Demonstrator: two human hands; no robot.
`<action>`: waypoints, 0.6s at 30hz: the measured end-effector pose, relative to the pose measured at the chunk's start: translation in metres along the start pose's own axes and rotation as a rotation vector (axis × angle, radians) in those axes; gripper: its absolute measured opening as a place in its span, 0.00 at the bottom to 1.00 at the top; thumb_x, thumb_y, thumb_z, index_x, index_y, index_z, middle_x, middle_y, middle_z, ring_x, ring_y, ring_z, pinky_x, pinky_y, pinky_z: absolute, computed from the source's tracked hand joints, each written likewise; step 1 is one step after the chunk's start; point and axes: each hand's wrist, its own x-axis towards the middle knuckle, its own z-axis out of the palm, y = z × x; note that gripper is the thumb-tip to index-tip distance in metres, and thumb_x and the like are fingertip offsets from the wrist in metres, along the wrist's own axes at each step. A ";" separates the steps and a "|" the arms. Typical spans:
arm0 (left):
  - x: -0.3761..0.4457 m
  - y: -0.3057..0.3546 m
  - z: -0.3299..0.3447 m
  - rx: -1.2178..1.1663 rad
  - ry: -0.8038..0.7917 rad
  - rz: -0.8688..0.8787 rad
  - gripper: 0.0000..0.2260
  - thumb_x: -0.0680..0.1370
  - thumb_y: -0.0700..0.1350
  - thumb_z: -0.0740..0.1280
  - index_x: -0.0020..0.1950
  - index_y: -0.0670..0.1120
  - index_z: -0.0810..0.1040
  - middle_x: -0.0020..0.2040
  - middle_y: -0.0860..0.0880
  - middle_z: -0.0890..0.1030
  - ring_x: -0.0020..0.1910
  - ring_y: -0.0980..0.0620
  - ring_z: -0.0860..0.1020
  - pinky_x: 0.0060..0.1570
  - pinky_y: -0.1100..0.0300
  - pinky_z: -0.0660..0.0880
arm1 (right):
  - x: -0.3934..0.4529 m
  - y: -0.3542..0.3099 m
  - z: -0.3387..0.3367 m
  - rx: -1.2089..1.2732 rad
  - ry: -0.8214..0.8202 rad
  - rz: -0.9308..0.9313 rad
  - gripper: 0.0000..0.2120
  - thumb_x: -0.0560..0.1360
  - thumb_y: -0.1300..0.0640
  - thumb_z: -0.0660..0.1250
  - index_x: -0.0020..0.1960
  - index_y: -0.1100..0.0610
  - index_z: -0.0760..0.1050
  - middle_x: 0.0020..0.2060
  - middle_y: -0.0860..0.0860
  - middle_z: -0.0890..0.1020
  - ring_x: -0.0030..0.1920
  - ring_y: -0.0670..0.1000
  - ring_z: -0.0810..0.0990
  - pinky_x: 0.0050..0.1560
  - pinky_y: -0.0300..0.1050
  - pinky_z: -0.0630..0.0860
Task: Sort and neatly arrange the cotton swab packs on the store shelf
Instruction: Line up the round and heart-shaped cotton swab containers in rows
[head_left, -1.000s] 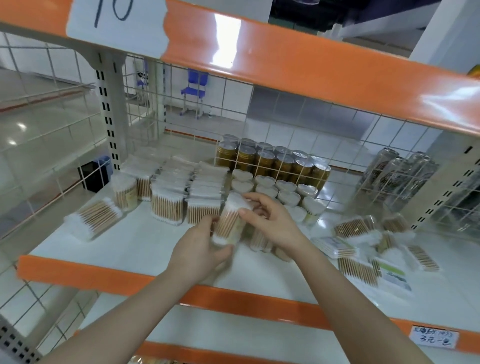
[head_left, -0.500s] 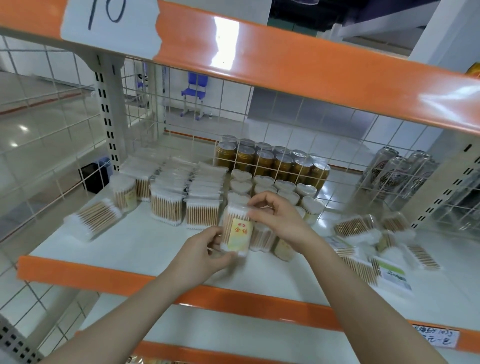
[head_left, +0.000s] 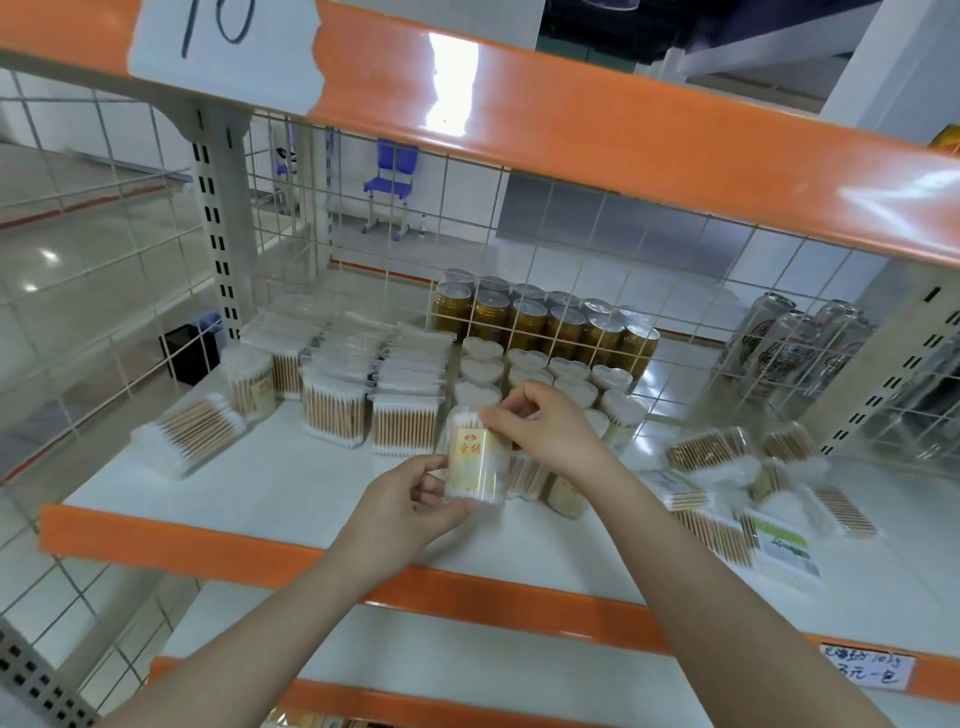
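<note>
Upright now and label forward, the round swab tub (head_left: 475, 462) has been turned since a moment ago and sits at centre frame, low over the shelf (head_left: 249, 483). Left hand (head_left: 410, 506) grips its lower side, right hand (head_left: 540, 428) pinches its top rim. Just left stand the tidy upright packs (head_left: 402, 423); loose packs (head_left: 727, 499) sprawl at right. Placement is in hand, I'd say: next, set it down flush beside that row, then let go.
</note>
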 end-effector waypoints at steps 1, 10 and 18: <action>-0.001 0.000 -0.001 -0.016 -0.008 0.000 0.17 0.69 0.47 0.75 0.56 0.53 0.76 0.42 0.46 0.80 0.38 0.55 0.75 0.41 0.70 0.72 | 0.000 0.000 0.000 0.004 -0.001 0.006 0.12 0.71 0.47 0.70 0.46 0.55 0.75 0.41 0.46 0.78 0.42 0.45 0.77 0.44 0.42 0.75; -0.003 -0.004 -0.005 -0.004 -0.015 0.010 0.19 0.70 0.44 0.74 0.59 0.52 0.75 0.44 0.47 0.79 0.42 0.53 0.76 0.45 0.66 0.72 | -0.007 -0.002 -0.005 0.024 -0.059 0.054 0.12 0.71 0.47 0.70 0.45 0.53 0.72 0.45 0.51 0.80 0.47 0.51 0.80 0.52 0.51 0.78; -0.003 -0.002 -0.003 0.039 -0.036 0.016 0.21 0.69 0.42 0.75 0.59 0.52 0.74 0.45 0.46 0.77 0.42 0.54 0.74 0.41 0.72 0.70 | -0.017 -0.006 -0.014 0.063 -0.088 0.062 0.09 0.71 0.49 0.70 0.46 0.53 0.74 0.42 0.50 0.80 0.43 0.47 0.78 0.47 0.45 0.77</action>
